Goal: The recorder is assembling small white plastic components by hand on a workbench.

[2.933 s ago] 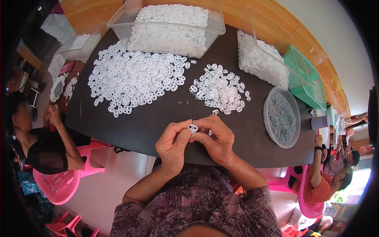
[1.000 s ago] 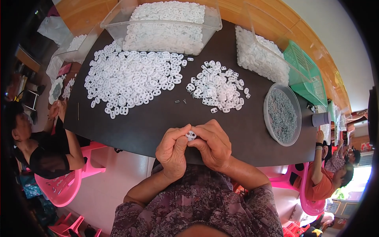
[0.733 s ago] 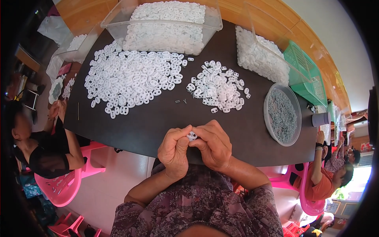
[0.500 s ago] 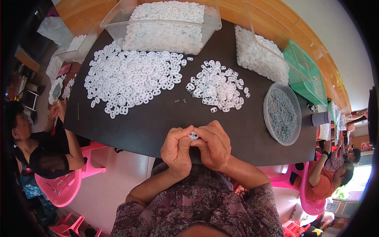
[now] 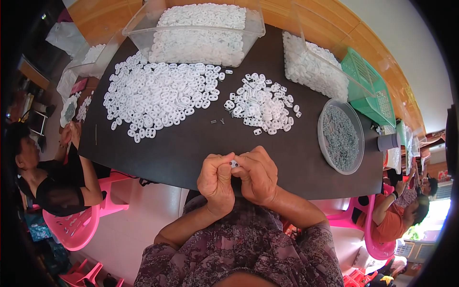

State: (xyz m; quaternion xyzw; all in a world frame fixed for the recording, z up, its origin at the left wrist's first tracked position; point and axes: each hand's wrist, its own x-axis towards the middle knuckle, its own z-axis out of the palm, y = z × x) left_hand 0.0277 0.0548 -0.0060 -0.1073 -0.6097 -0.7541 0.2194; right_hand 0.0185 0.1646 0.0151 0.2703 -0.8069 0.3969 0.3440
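Piece (image 5: pixel 234 163) white, small, dark holes on visible face; ends covered by fingertips, full outline hidden. Located between hands, near table (image 5: pixel 172 158) edge. Left hand (image 5: pixel 215 184) pinching one end, right hand (image 5: pixel 259 176) other; both grips narrow. Pile (image 5: pixel 270 105) beyond: similar white pieces, many two-holed.

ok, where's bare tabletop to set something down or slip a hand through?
Bare: left-front, between the large white pile and near edge of the table, left of the left hand; right-front, between the right hand, small white pile and round tub. Crowded: the back, where clear bins and green basket stand. Two small metal pieces lie between the piles.
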